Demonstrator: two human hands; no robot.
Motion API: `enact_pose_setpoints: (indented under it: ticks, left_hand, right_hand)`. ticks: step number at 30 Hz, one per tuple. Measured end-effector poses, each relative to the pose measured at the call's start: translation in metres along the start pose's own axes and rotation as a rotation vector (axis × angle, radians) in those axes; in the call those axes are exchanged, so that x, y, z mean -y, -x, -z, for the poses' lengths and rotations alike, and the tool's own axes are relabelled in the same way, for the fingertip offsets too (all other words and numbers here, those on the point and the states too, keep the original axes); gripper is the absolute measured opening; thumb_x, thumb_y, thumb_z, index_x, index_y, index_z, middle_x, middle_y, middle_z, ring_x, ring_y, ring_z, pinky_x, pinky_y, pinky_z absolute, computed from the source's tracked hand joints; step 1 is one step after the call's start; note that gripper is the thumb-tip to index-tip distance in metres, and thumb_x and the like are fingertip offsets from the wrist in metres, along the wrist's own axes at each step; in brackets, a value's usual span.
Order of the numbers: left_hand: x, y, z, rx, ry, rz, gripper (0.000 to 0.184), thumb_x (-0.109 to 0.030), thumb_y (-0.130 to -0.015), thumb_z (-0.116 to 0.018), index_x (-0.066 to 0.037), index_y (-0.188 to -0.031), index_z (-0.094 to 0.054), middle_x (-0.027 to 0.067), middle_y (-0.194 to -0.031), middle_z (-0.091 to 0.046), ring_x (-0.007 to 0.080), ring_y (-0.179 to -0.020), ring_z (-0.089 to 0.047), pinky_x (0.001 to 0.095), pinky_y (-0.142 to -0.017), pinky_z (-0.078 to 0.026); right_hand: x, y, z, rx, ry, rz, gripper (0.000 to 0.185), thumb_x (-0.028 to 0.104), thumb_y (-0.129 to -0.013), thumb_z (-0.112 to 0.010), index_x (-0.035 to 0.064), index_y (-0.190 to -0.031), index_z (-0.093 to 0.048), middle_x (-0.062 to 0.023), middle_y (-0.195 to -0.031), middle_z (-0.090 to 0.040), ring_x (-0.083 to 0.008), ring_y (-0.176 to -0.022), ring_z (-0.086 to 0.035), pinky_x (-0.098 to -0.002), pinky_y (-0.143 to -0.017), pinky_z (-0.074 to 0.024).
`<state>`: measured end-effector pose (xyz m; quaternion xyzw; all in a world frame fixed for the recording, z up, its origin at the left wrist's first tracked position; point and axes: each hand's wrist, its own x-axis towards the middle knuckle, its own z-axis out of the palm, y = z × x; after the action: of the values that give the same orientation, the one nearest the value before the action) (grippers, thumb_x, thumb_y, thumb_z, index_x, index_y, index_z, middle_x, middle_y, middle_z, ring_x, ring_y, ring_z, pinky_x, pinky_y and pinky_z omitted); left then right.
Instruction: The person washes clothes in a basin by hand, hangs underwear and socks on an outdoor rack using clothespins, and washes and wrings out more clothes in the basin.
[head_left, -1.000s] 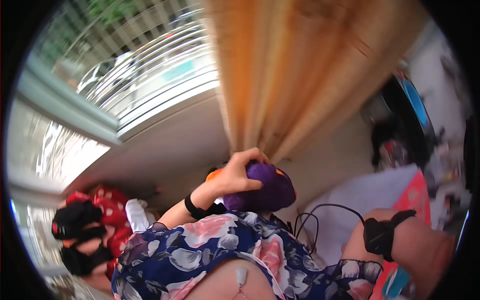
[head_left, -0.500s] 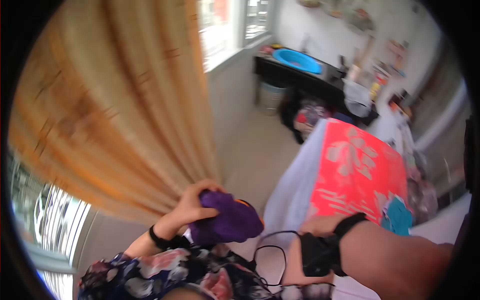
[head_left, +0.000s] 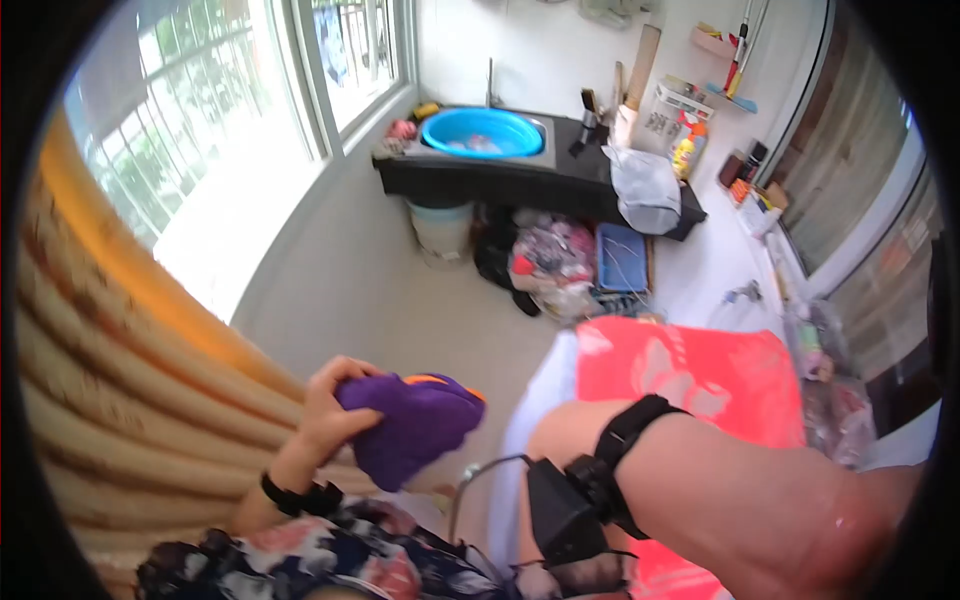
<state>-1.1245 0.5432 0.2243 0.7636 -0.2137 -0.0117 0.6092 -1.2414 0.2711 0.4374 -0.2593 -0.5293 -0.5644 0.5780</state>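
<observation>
Lower left, the left hand grasps purple cloth, likely keeping it bunched; whether the right hand grips, I cannot tell

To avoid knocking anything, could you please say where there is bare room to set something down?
Bare floor shows between the window wall and the coral cloth, whose far part is also free. The black counter is crowded.

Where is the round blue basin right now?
The blue basin is in the upper middle of the head view, at the sink in the black counter, right of the window.
</observation>
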Motion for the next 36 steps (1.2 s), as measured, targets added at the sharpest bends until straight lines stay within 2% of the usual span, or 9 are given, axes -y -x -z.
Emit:
enact_pose_setpoints:
  ticks: [11,12,13,14,16,18,25,29,36]
  left_hand:
    - [0.04,-0.159,-0.023,-0.231,0.211,0.123,0.028,-0.001,-0.064,-0.069,0.003,-0.089,-0.057,0.0126,-0.094,-0.065,0.0177,-0.086,-0.061,0.0302,-0.081,-0.05]
    - [0.044,-0.174,-0.02,-0.263,0.177,0.122,0.027,-0.001,-0.064,-0.069,0.003,-0.089,-0.057,0.0118,-0.092,-0.065,0.0175,-0.084,-0.061,0.0297,-0.081,-0.049]
    - [0.045,-0.188,-0.016,-0.293,0.18,0.109,0.026,-0.001,-0.065,-0.069,0.003,-0.088,-0.057,0.0105,-0.09,-0.064,0.0165,-0.083,-0.06,0.0291,-0.08,-0.049]
    - [0.05,-0.201,-0.014,-0.324,0.179,0.105,0.024,-0.001,-0.066,-0.069,0.002,-0.087,-0.056,0.0091,-0.088,-0.064,0.0155,-0.081,-0.059,0.0284,-0.078,-0.049]
    - [0.07,-0.227,-0.003,-0.382,0.16,0.129,0.021,-0.003,-0.069,-0.068,0.001,-0.086,-0.055,0.0063,-0.083,-0.061,0.0131,-0.076,-0.057,0.0268,-0.074,-0.049]
    - [0.089,-0.259,0.002,-0.418,0.214,0.124,0.02,-0.005,-0.072,-0.068,0.0,-0.085,-0.054,0.0041,-0.079,-0.058,0.0111,-0.071,-0.054,0.0246,-0.068,-0.048]
    - [0.122,-0.356,-0.015,-0.483,0.335,0.237,0.022,-0.008,-0.073,-0.07,-0.001,-0.085,-0.053,0.0036,-0.076,-0.056,0.0105,-0.066,-0.054,0.0233,-0.062,-0.047]
    - [0.132,-0.419,-0.031,-0.378,0.381,0.296,0.022,-0.008,-0.072,-0.071,-0.001,-0.084,-0.054,0.0042,-0.075,-0.057,0.011,-0.065,-0.056,0.024,-0.061,-0.048]
    - [0.168,-0.555,-0.074,-0.128,0.408,0.293,0.023,-0.007,-0.07,-0.073,-0.003,-0.084,-0.055,0.0033,-0.076,-0.059,0.0106,-0.067,-0.056,0.0234,-0.064,-0.047]
  right_hand:
    - [-0.091,-0.023,0.107,-0.327,0.004,0.408,0.038,0.023,-0.077,-0.066,-0.001,-0.102,-0.05,-0.004,-0.081,-0.052,-0.012,-0.07,-0.047,-0.0266,-0.07,-0.04]
    - [-0.106,-0.019,0.132,-0.256,0.416,0.385,0.041,0.031,-0.079,-0.068,-0.0008,-0.098,-0.052,-0.0049,-0.087,-0.053,-0.0137,-0.074,-0.051,-0.0277,-0.074,-0.0423]
    - [-0.12,-0.004,0.147,-0.371,0.039,0.178,0.042,0.035,-0.08,-0.07,-0.0003,-0.096,-0.052,-0.0065,-0.096,-0.054,-0.0151,-0.078,-0.052,-0.0268,-0.072,-0.0434]
    - [-0.15,0.003,0.173,-0.543,0.766,0.283,0.048,0.044,-0.087,-0.063,-0.0008,-0.1,-0.052,-0.0069,-0.101,-0.054,-0.0132,-0.077,-0.051,-0.0245,-0.065,-0.0421]
    - [-0.194,0.029,0.235,-0.577,0.751,-0.117,0.085,0.075,-0.084,-0.039,-0.0018,-0.119,-0.05,-0.0034,-0.085,-0.056,-0.0121,-0.052,-0.038,-0.0263,-0.049,-0.0321]
    - [-0.237,0.063,0.31,-0.648,0.314,-0.481,0.086,0.078,-0.082,-0.039,0.0026,-0.121,-0.051,-0.0046,-0.081,-0.057,-0.0136,-0.049,-0.039,-0.0261,-0.047,-0.0318]
    - [-0.312,0.173,0.461,-1.161,0.569,-0.87,0.081,0.077,-0.083,-0.041,0.0021,-0.111,-0.055,-0.0087,-0.08,-0.06,-0.0197,-0.063,-0.057,-0.0293,-0.056,-0.0494]
    - [-0.328,0.19,0.5,-0.921,0.845,-0.95,0.076,0.066,-0.09,-0.043,-0.0053,-0.117,-0.051,-0.0169,-0.091,-0.064,-0.0272,-0.083,-0.066,-0.0342,-0.072,-0.0548]
    - [-0.352,0.197,0.561,-0.371,1.365,-0.933,0.068,0.06,-0.095,-0.036,-0.0031,-0.103,-0.059,-0.0088,-0.076,-0.063,-0.0137,-0.064,-0.055,-0.026,-0.06,-0.044]
